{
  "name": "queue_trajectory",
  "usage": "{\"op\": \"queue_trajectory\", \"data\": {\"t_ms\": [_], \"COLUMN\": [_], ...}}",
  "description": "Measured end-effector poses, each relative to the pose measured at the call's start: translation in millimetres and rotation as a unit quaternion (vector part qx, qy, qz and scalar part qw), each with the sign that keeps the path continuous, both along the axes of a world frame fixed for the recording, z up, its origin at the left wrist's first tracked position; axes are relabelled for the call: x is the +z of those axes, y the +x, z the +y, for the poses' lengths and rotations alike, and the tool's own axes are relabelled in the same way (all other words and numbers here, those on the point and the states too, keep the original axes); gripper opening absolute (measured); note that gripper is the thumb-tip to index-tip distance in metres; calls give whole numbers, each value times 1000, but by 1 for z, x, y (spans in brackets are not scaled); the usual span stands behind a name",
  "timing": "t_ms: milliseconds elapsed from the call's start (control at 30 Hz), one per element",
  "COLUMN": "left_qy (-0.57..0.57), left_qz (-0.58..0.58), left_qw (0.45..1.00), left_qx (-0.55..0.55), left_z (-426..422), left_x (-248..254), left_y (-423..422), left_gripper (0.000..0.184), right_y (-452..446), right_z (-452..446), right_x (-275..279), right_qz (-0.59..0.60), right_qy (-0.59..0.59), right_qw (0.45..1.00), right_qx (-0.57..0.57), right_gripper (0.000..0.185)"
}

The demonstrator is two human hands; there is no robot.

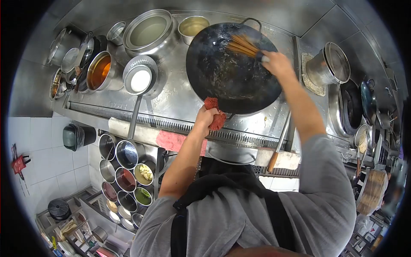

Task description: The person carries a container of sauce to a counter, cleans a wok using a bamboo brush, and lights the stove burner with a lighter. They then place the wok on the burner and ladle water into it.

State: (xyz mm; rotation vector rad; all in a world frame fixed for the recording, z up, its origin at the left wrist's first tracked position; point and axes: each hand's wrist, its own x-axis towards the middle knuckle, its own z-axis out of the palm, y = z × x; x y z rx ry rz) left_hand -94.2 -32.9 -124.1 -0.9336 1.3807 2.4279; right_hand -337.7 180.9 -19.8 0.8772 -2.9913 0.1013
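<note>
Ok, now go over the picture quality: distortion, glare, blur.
Head view: strong fisheye bowing, with black corners; bright glare patches on the steel counter; the wok dark inside, with wet highlights; the brush and right hand look slightly motion-blurred; clutter at the far right edge is squeezed and soft.

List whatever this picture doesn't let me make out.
All in the head view:
- Grip end of the bamboo brush: hidden by the right hand.
- Left palm: hidden by the fingers and red cloth.
- Whatever lies under the torso: hidden by it.
- Small items on the lower-left shelves: too small to name.
- Goods at the far right: small, blurred, partly lost in the dark lens edge.
</note>
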Motion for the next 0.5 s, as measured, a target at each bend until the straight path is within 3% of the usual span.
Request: {"op": "queue_trajectory", "data": {"t_ms": [33, 100, 233, 367, 467, 500], "left_qy": [-11, -16, -36, -12, 3, 1], "left_qz": [4, 3, -9, 13, -7, 0], "left_qw": [1000, 1000, 999, 1000, 1000, 1000], "left_qx": [-3, 2, 31, 19, -16, -19], "left_z": [1, 5, 4, -8, -15, -17], "left_x": [-3, -4, 0, -1, 12, 12], "left_y": [1, 6, 2, -2, -2, -4], "left_gripper": [30, 29, 27, 28, 29, 28], "right_y": [3, 33, 116, 100, 45, 27], "right_z": [-22, -40, -7, 82, 55, 33], "right_x": [-7, -29, -14, -8, 1, -19], "right_qz": [-50, -65, -164, -173, -29, 26], "right_qy": [-33, -97, -164, -27, 24, -25], "right_qw": [997, 993, 970, 980, 999, 999], "right_qx": [-40, -4, 74, 98, -17, -28], "right_gripper": [44, 48, 52, 54, 51, 52]}}
